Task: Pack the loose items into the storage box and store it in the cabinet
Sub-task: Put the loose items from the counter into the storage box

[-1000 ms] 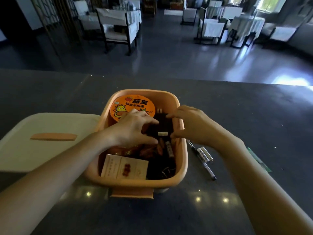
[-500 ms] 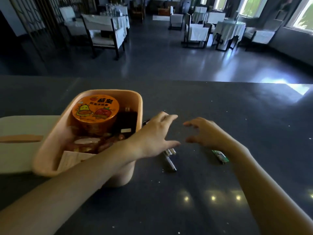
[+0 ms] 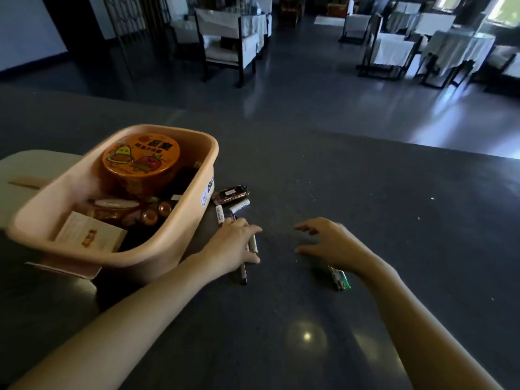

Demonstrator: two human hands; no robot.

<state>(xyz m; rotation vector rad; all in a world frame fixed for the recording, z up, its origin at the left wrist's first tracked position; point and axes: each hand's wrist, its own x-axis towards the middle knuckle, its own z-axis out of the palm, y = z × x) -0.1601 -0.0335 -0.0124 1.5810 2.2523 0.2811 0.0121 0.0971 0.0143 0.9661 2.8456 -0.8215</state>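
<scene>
The peach storage box point(image 3: 180, 237) stands on the dark counter at the left. Inside are an orange noodle cup point(image 3: 140, 156), a pale carton point(image 3: 90, 235) and several small dark items. Loose things lie to the right of the box: a dark red packet point(image 3: 232, 192), two small white tubes point(image 3: 239, 205) and pens point(image 3: 243, 273). My left hand point(image 3: 233, 243) lies on the pens, fingers and thumb spread to either side of them. My right hand point(image 3: 332, 243) hovers low over the counter, fingers loosely bent and empty. A green packet point(image 3: 340, 278) lies by its wrist.
The box's pale lid point(image 3: 28, 170) lies flat on the counter behind and left of the box. Beyond the counter's far edge point(image 3: 365, 137) is a dark dining room with white-covered chairs point(image 3: 225, 43) and tables point(image 3: 455, 49).
Both hands have come out of the box and moved to the counter on its right. My left hand has dropped onto the pens. The view has swung right.
</scene>
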